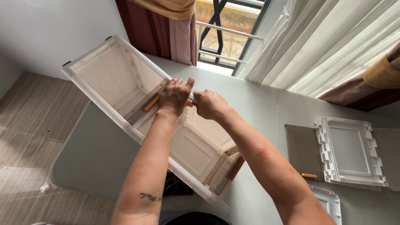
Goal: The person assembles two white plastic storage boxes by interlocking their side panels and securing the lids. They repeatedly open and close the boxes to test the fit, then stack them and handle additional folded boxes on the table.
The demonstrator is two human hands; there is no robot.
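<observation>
White plastic frame (pixel 125 121) | left hand (pixel 174 96), right hand (pixel 209 104) fingers gripping far rim | table (pixel 258 100) bare beyond.

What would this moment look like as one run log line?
left hand: gripping far rim of white plastic crate frame | right hand: gripping same rim beside it | table: loose white panel at right

This looks like a room in a home. Red and sheer curtains (pixel 166 29) frame a balcony door (pixel 221 37). A woven rug (pixel 25 137) lies beside the grey desk (pixel 258 100).
</observation>
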